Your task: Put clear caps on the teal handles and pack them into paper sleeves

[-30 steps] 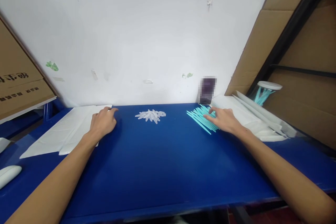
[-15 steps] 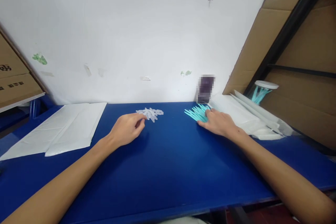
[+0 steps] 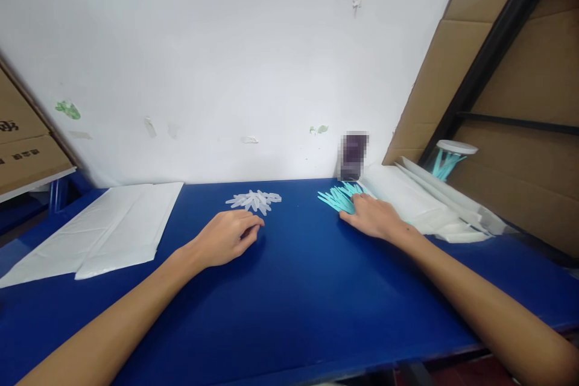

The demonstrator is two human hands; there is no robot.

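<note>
Just in front of a small pile of translucent whitish flat pieces (image 3: pixel 254 199), my left hand (image 3: pixel 230 237) is closed in a pinch over the blue table. What its fingertips hold, if anything, is too small or hidden to make out. My right hand (image 3: pixel 373 215) reaches to a heap of thin teal sticks (image 3: pixel 335 199) and touches its right side. Its thumb and forefinger are apart, with sticks showing between them. The other fingertips of that hand are partly hidden.
White plastic packets (image 3: pixel 122 223) lie at the left, and more white bags (image 3: pixel 411 202) at the right. A lidded clear jar of teal sticks (image 3: pixel 446 164) stands behind those bags. A blurred dark phone-like object (image 3: pixel 353 155) leans on the wall. Cardboard (image 3: pixel 520 132) borders the right side.
My left hand has moved right and a little toward me, away from the whitish pile. The right hand stays at the teal sticks, with only slight movement. The view has shifted slightly.
</note>
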